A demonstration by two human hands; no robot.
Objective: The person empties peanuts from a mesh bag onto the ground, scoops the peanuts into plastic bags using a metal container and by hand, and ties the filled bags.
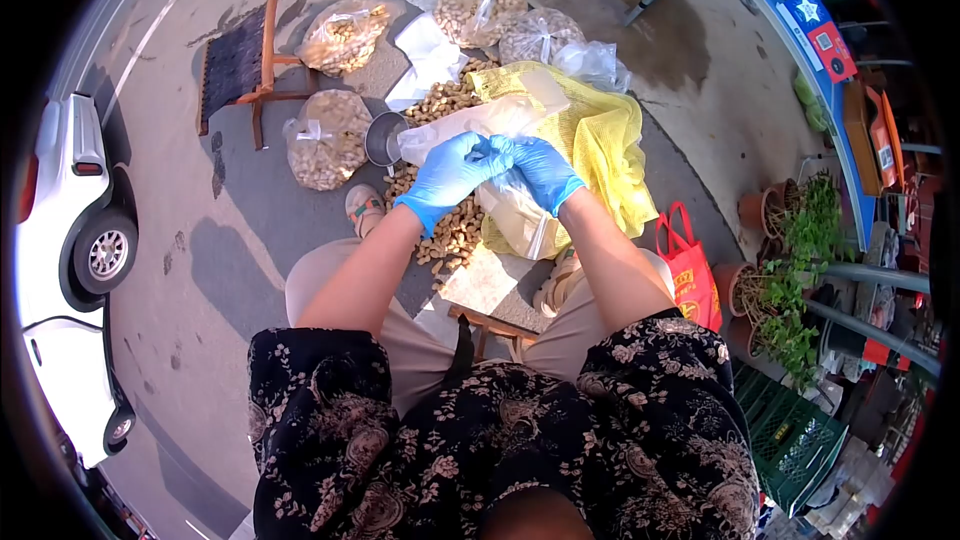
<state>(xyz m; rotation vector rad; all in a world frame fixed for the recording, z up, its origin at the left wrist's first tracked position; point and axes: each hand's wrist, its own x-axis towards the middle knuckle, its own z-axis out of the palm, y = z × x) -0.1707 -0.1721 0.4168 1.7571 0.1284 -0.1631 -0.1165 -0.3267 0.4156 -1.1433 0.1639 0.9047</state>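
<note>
Between the knees, a translucent plastic bag (522, 223) is being held by the gloved left hand (458, 178) and right hand (541, 170), over loose peanuts (452, 232) and beside a yellow mesh sack (604, 155). Thin plastic is being pinched by the bunched fingertips of the 2 hands; exactly which fingers are being pressed together cannot be told. Near the left hand, a metal container (384, 139) is lying beside 1 of 4 filled peanut bags (328, 145).

Clear plastic (478, 122): thin, crumpled, partly over yellow mesh (603, 145). Peanuts (455, 236): tan, in shell, loose on ground (170, 210), left of mesh.
</note>
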